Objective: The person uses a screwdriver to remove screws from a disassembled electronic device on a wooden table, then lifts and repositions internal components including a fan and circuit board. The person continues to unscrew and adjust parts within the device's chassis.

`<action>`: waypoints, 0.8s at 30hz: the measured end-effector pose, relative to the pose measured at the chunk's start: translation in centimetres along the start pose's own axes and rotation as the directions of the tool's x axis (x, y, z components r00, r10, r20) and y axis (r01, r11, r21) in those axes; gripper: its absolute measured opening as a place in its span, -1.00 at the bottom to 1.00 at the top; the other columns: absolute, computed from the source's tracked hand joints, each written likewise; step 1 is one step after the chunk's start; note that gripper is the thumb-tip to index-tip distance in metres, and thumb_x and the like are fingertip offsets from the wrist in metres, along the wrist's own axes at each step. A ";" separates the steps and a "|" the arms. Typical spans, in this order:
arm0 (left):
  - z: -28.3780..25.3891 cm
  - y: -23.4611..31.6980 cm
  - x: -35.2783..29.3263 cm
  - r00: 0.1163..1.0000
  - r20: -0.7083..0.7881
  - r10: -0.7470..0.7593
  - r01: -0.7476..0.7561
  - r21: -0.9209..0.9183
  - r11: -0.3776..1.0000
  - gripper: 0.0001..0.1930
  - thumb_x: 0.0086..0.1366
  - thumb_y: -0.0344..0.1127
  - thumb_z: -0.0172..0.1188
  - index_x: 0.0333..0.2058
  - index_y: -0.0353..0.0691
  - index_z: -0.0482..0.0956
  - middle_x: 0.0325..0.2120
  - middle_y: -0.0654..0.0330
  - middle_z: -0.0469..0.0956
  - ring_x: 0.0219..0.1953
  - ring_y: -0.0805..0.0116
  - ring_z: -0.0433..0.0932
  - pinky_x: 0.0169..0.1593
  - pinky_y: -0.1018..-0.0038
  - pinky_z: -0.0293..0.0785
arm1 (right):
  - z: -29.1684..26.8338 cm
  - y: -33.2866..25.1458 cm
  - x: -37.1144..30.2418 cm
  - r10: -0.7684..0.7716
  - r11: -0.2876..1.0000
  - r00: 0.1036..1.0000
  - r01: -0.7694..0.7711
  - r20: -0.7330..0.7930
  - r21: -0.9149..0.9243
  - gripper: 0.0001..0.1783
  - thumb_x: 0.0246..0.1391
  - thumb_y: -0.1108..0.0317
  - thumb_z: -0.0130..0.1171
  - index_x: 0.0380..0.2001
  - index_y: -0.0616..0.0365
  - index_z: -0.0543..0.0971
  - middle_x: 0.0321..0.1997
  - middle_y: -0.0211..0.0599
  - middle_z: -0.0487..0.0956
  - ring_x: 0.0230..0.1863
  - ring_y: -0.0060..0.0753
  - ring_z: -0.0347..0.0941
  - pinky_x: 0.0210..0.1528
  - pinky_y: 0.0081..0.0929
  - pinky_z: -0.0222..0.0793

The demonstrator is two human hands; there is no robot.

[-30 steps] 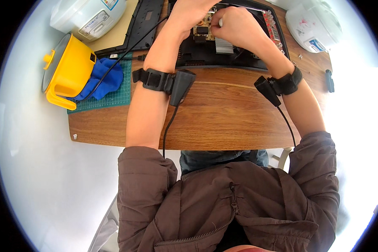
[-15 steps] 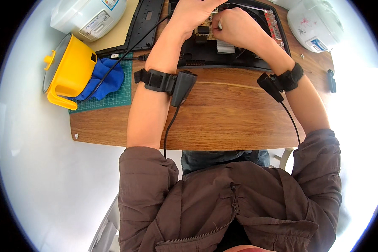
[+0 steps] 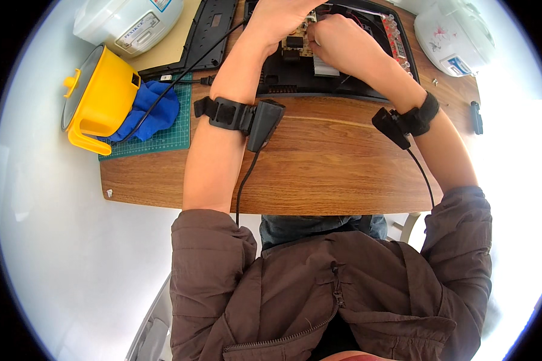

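Observation:
An opened black appliance housing (image 3: 307, 88) lies at the far side of the table, with a tan circuit board (image 3: 307, 49) inside it. Beside the board sits a silver finned heat sink (image 3: 325, 67). My left hand (image 3: 283, 23) is over the board's left side; its fingertips run past the top edge of the picture. Just right of it, my right hand (image 3: 346, 41) is closed, fingers curled against the board. Whatever it pinches is hidden. On the housing's right side is a red strip board (image 3: 395, 39) with clear round parts.
A yellow pot (image 3: 105, 90) and a blue cloth (image 3: 153, 111) rest on a green cutting mat (image 3: 177, 129) at left. White rice cookers (image 3: 129, 27) stand at both far corners. A black panel (image 3: 214, 33), a power cable and a small dark object (image 3: 476, 117) lie about.
My right hand has shifted slightly right and down, its fingers still curled by the board. My left hand stays nearly where it was.

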State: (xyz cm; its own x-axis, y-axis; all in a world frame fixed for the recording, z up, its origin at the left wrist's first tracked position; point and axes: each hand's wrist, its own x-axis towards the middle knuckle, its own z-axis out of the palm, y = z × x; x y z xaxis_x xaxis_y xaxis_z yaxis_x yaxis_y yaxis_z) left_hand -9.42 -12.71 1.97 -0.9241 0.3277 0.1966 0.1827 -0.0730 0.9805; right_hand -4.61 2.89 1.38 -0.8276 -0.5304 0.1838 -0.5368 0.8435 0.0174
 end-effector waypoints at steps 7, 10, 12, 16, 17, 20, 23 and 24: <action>-0.1 -0.1 0.0 1.000 -0.010 -0.021 0.021 -0.017 1.000 -0.29 0.31 0.13 0.40 0.16 -0.39 0.51 -0.05 0.08 0.61 -0.06 0.31 0.56 0.02 0.36 0.50 | 0.4 -1.0 -0.6 -0.048 0.984 0.995 0.033 -0.083 -0.177 -0.90 -0.10 0.58 0.29 -0.43 0.29 0.72 -0.38 0.04 0.71 -0.31 0.00 0.72 -0.26 -0.25 0.70; 0.2 0.0 0.2 0.999 -0.005 -0.035 0.035 -0.012 0.999 -0.30 0.31 0.12 0.40 0.16 -0.38 0.51 -0.06 0.08 0.61 -0.06 0.32 0.57 0.01 0.36 0.50 | -0.1 -1.1 -0.8 -0.034 0.977 0.998 0.022 -0.053 -0.211 -0.91 -0.10 0.57 0.30 -0.45 0.26 0.72 -0.39 0.01 0.71 -0.31 -0.04 0.73 -0.27 -0.26 0.69; 0.1 -0.1 0.2 1.000 -0.011 -0.021 0.021 -0.002 1.000 -0.31 0.31 0.11 0.41 0.15 -0.38 0.51 -0.07 0.09 0.62 -0.06 0.32 0.57 0.01 0.36 0.50 | -0.1 -1.2 -0.7 -0.041 0.971 0.999 0.031 -0.034 -0.235 -0.91 -0.09 0.57 0.29 -0.45 0.24 0.72 -0.40 -0.01 0.71 -0.31 -0.05 0.73 -0.27 -0.27 0.69; 0.1 -0.1 0.1 1.000 -0.012 -0.014 0.014 -0.021 1.000 -0.32 0.31 0.10 0.41 0.15 -0.37 0.52 -0.07 0.09 0.62 -0.07 0.32 0.57 0.01 0.36 0.50 | -0.1 -1.4 -0.6 -0.036 0.975 0.997 0.020 -0.070 -0.220 -0.92 -0.08 0.52 0.30 -0.45 0.23 0.73 -0.43 -0.01 0.70 -0.36 -0.05 0.72 -0.30 -0.27 0.69; 0.2 -0.1 0.1 1.000 -0.009 -0.019 0.019 -0.029 0.999 -0.32 0.30 0.10 0.41 0.15 -0.37 0.52 -0.08 0.09 0.62 -0.07 0.32 0.57 0.01 0.37 0.50 | 0.1 -1.2 -0.6 -0.026 0.980 0.997 0.012 -0.070 -0.199 -0.91 -0.08 0.50 0.30 -0.45 0.24 0.73 -0.43 0.00 0.70 -0.37 -0.05 0.72 -0.30 -0.26 0.69; 0.2 -0.2 0.2 1.000 -0.007 -0.011 0.010 -0.039 0.999 -0.32 0.30 0.10 0.42 0.15 -0.37 0.53 -0.07 0.10 0.62 -0.07 0.33 0.57 0.02 0.38 0.49 | 0.7 -0.7 -0.4 -0.015 0.992 0.996 0.004 -0.083 -0.127 -0.88 -0.05 0.46 0.30 -0.43 0.28 0.72 -0.43 0.03 0.70 -0.37 -0.02 0.72 -0.31 -0.24 0.69; 0.1 -0.2 0.1 1.000 -0.006 -0.013 0.013 -0.027 1.000 -0.33 0.30 0.09 0.42 0.15 -0.37 0.53 -0.06 0.10 0.62 -0.07 0.34 0.57 0.03 0.38 0.49 | 0.8 -0.7 -0.2 0.030 0.999 0.993 -0.032 -0.116 -0.020 -0.84 0.04 0.37 0.27 -0.43 0.26 0.70 -0.43 0.01 0.67 -0.32 0.05 0.66 -0.21 -0.15 0.63; 0.0 -0.2 0.0 1.000 -0.007 -0.019 0.019 -0.019 1.000 -0.33 0.30 0.08 0.42 0.15 -0.38 0.53 -0.06 0.10 0.62 -0.06 0.34 0.57 0.03 0.38 0.49 | 0.7 -0.8 -0.2 0.050 0.999 0.991 -0.048 -0.128 0.022 -0.82 0.09 0.34 0.25 -0.43 0.25 0.70 -0.43 0.00 0.66 -0.30 0.08 0.64 -0.16 -0.10 0.59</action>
State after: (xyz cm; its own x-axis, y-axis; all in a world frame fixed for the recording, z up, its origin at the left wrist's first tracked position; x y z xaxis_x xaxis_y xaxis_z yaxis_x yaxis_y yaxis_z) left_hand -9.50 -12.69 1.78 -0.9300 0.3219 0.1775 0.1586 -0.0842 0.9837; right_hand -4.16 2.21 0.62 -0.8257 -0.4722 0.3085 -0.5000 0.8659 -0.0129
